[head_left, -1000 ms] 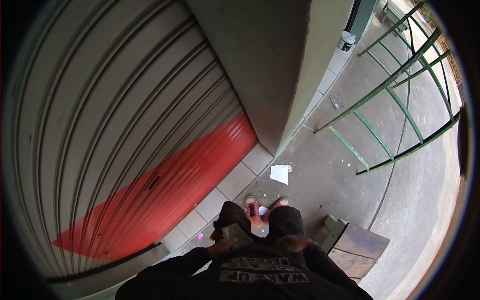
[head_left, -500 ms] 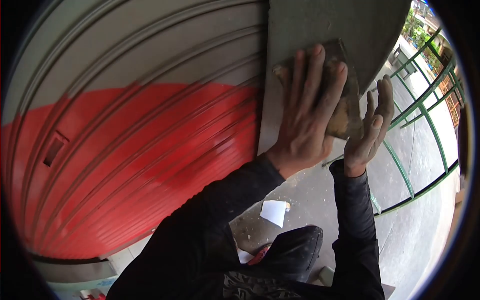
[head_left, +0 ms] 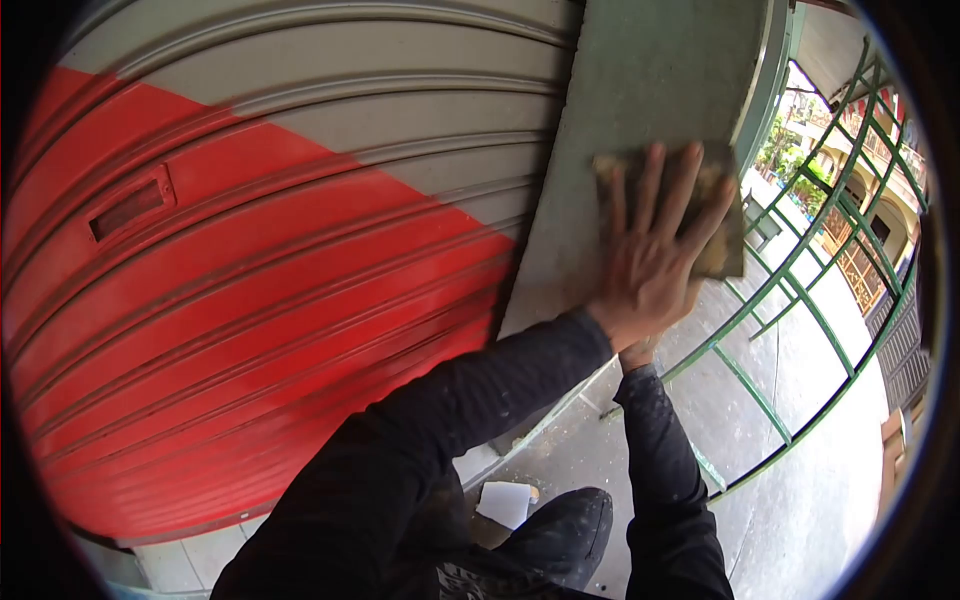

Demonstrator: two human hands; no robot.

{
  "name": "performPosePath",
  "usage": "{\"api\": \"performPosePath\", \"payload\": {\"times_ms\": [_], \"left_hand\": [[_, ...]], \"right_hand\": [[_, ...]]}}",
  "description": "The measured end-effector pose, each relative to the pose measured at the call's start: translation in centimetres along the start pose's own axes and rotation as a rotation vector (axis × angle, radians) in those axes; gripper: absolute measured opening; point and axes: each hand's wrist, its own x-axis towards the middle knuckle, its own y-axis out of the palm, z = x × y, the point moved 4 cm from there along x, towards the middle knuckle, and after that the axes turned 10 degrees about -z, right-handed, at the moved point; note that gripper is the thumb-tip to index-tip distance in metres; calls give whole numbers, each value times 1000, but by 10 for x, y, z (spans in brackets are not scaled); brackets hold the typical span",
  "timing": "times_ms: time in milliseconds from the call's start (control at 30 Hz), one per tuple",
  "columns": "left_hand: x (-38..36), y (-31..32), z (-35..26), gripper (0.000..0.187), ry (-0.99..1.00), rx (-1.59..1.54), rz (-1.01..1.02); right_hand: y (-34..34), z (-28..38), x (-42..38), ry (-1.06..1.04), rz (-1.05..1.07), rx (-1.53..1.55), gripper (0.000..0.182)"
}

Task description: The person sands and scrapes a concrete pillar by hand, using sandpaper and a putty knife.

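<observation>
My left hand [head_left: 650, 260] lies with spread fingers over a worn brown sheet [head_left: 722, 255] that looks like sandpaper. Palm and sheet are against a grey-green upright panel [head_left: 650, 90]. The sheet's right edge sticks out past the panel's side. Below the left wrist, only a small part of my right hand [head_left: 640, 352] shows; its fingers are hidden behind the left hand.
To the left is a ribbed shutter [head_left: 330, 230], red below and grey above, with a slotted plate [head_left: 128, 210]. A green metal frame [head_left: 800, 290] stands at the right. On the floor lies a white piece [head_left: 504, 504] near my knee [head_left: 565, 535].
The view has shifted, showing more of the panel's right edge. My right hand, its fingers visible earlier beside the sheet, has gone behind my left hand. My left hand stays on the sheet.
</observation>
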Motion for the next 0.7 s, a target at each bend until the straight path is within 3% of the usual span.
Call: {"api": "performPosePath", "payload": {"times_ms": [33, 133, 200, 333, 433, 533, 667, 700], "left_hand": [[19, 0, 2, 109, 16, -17, -53], [37, -1, 6, 105, 41, -46, -138], [-2, -3, 6, 103, -25, 26, 39], [-162, 14, 28, 103, -80, -18, 97], [-178, 9, 26, 98, -140, -63, 134], [-99, 3, 12, 97, -169, -77, 166], [53, -9, 2, 100, 52, -63, -90], [78, -8, 1, 100, 56, -51, -158]], "right_hand": [[12, -26, -23, -193, 52, -211, 66], [19, 28, 14, 197, -147, 221, 67], [18, 37, 19, 272, -153, 328, 69], [7, 50, 15, 366, -84, 467, 71], [4, 54, 14, 403, -112, 513, 73], [3, 55, 23, 431, -186, 554, 76], [4, 55, 32, 466, -345, 653, 79], [5, 62, 37, 379, -318, 376, 79]]}}
